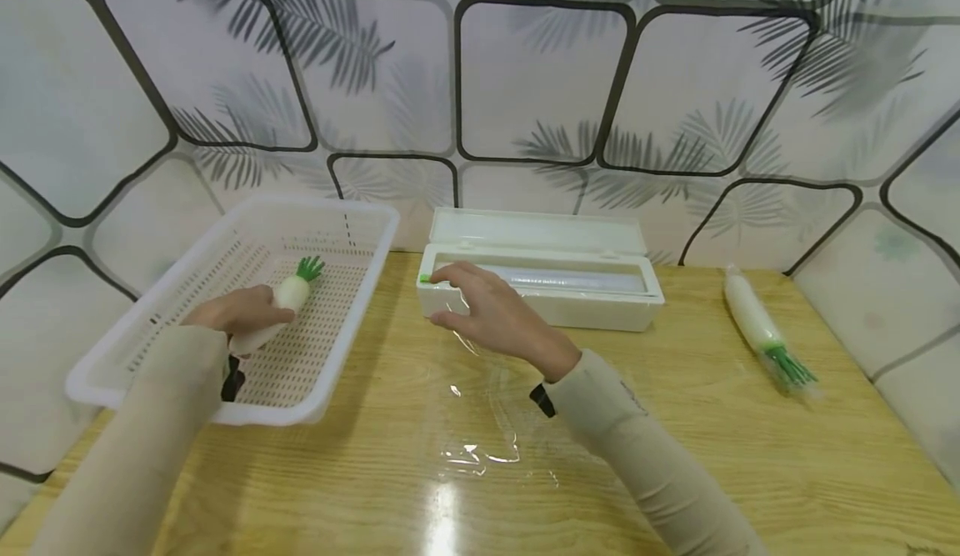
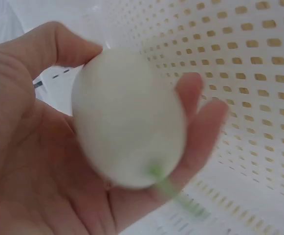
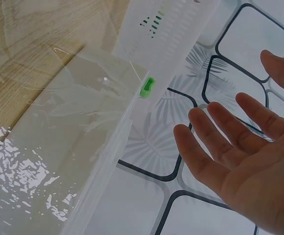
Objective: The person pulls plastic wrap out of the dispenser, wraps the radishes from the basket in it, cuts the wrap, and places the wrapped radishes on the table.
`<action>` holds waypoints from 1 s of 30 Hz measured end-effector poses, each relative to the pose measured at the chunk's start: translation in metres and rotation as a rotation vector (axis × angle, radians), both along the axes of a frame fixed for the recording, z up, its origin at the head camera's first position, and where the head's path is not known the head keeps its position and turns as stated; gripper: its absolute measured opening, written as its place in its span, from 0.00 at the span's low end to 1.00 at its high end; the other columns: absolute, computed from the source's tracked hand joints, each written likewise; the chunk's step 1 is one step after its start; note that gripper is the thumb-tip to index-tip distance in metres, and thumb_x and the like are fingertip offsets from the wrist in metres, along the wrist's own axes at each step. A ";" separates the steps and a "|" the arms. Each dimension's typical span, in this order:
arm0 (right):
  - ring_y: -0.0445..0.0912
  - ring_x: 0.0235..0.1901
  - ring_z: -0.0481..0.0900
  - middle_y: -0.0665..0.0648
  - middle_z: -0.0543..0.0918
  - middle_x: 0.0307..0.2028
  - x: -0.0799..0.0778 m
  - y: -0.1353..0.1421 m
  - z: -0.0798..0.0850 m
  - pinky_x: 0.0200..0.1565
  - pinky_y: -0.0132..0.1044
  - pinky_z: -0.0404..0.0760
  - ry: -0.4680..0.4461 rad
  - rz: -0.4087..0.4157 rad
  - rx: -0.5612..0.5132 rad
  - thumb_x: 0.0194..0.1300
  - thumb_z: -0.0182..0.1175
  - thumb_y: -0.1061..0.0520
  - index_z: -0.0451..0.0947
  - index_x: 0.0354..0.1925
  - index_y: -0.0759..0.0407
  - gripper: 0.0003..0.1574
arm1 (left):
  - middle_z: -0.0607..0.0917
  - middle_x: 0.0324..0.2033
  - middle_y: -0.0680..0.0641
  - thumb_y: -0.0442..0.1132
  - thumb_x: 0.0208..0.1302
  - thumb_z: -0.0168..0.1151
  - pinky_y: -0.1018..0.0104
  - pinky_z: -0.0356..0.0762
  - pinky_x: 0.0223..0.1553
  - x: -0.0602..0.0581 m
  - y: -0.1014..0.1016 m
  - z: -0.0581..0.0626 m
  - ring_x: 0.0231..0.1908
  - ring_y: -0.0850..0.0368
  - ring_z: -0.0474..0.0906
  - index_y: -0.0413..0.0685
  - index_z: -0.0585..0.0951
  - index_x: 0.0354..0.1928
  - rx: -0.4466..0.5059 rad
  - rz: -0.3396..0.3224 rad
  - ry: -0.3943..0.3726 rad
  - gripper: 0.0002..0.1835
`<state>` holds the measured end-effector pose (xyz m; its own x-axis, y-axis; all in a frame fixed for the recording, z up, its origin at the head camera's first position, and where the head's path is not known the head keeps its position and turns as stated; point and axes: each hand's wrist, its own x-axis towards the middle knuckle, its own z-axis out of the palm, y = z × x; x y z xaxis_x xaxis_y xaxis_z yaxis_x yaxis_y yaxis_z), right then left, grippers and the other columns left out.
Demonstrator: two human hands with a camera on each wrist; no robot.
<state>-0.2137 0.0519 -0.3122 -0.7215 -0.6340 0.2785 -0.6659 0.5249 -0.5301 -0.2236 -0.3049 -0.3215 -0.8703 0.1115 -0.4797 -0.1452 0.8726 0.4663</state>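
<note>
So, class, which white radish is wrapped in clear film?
The radish lying right of the white box: clear film shows around its green leaves. The other radish, held in the left hand, looks bare.

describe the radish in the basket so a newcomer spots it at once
On the wooden table, find the white perforated basket on the person's left. Inside it, the left hand holds a white radish with a green top. Unlike the wrapped radish at the table's right, it looks unwrapped and is held.

We see left hand (image 1: pixel 238 311) gripping white radish (image 1: pixel 294 293) in basket (image 1: pixel 356 314); right hand (image 1: pixel 498 314) by film box (image 1: pixel 600 312); wrapped radish (image 1: pixel 752 314) far right.
</note>
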 end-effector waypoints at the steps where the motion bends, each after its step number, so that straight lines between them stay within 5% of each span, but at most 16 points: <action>1: 0.57 0.57 0.78 0.62 0.77 0.62 0.000 0.001 0.000 0.60 0.50 0.74 0.003 -0.002 0.000 0.68 0.67 0.56 0.75 0.62 0.65 0.28 | 0.74 0.32 0.38 0.45 0.74 0.50 0.61 0.79 0.31 0.001 0.001 0.002 0.29 0.51 0.73 0.29 0.65 0.44 0.007 0.000 0.008 0.20; 13: 0.59 0.58 0.78 0.64 0.78 0.61 -0.003 0.007 0.001 0.59 0.49 0.76 -0.015 -0.002 -0.051 0.68 0.67 0.58 0.75 0.60 0.68 0.27 | 0.75 0.40 0.30 0.41 0.76 0.46 0.59 0.76 0.32 0.008 0.005 0.026 0.38 0.42 0.75 0.16 0.45 0.68 0.079 -0.032 0.230 0.37; 30: 0.61 0.55 0.79 0.65 0.81 0.55 -0.005 0.023 -0.005 0.57 0.51 0.77 0.107 0.015 -0.154 0.65 0.68 0.63 0.76 0.56 0.71 0.23 | 0.76 0.44 0.31 0.34 0.74 0.49 0.58 0.72 0.34 0.023 0.028 0.043 0.38 0.46 0.73 0.21 0.50 0.71 0.175 -0.134 0.413 0.33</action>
